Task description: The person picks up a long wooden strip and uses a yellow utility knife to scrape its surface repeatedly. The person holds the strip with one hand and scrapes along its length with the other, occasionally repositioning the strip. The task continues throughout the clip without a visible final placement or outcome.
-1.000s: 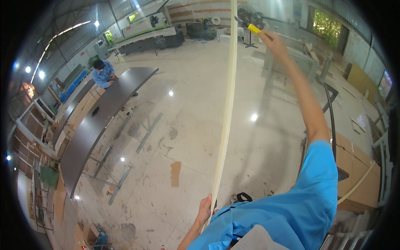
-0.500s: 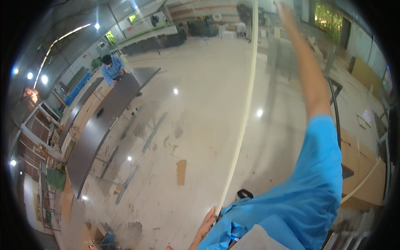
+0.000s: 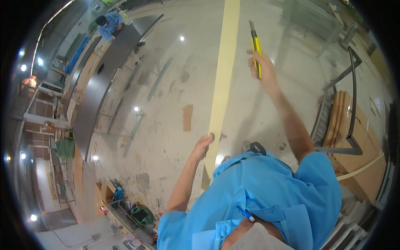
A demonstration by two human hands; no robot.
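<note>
A long pale cream strip [image 3: 221, 83] runs from the top of the view down to my chest. My left hand [image 3: 203, 146] grips its edge near the lower end. My right hand [image 3: 263, 71] is raised to the right of the strip, a little apart from it, shut on a yellow utility knife [image 3: 256, 50] with its blade extended and pointing up. My blue shirt [image 3: 266, 196] fills the lower part of the view.
A long dark panel [image 3: 104, 79] lies on stands at the left, with another person in blue [image 3: 109, 23] at its far end. Metal profiles [image 3: 134, 130] lie on the concrete floor. A metal cart with brown boards [image 3: 348, 125] stands at the right.
My right arm has bent and come down, bringing the knife closer beside the strip. My left hand has moved higher up the strip.
</note>
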